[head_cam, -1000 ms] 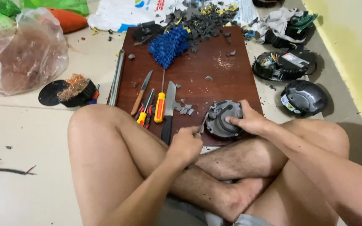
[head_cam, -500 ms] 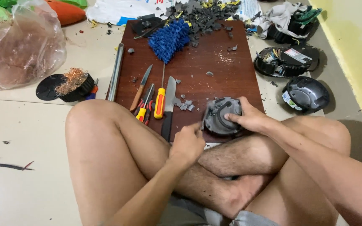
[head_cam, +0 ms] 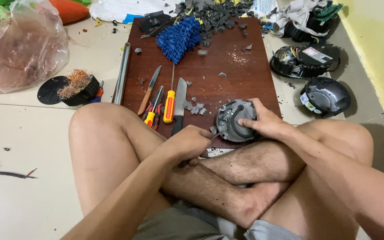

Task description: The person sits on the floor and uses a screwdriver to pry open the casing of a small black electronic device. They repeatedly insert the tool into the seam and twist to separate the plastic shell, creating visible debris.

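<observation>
My right hand [head_cam: 263, 122] grips a round grey motor housing [head_cam: 233, 119] and holds it tilted on the near edge of a dark brown wooden board [head_cam: 227, 75]. My left hand [head_cam: 191, 143] is closed around a thin metal tool [head_cam: 215, 134], whose tip touches the housing's lower left rim. I sit cross-legged, with my knees on either side of the board's near edge.
On the board lie a yellow-handled screwdriver [head_cam: 169, 104], a knife [head_cam: 179, 100], pliers [head_cam: 153, 110], a blue bristle piece [head_cam: 178, 38] and grey plastic fragments [head_cam: 214, 13]. A metal pipe [head_cam: 122, 73] lies left of the board. Copper wire in a black cup [head_cam: 77, 84], a plastic bag [head_cam: 18, 49] and black motor shells [head_cam: 325, 95] stand around.
The view has shifted slightly downward. Both hands stay on the motor housing and the tool, with only small movement at the tool tip.
</observation>
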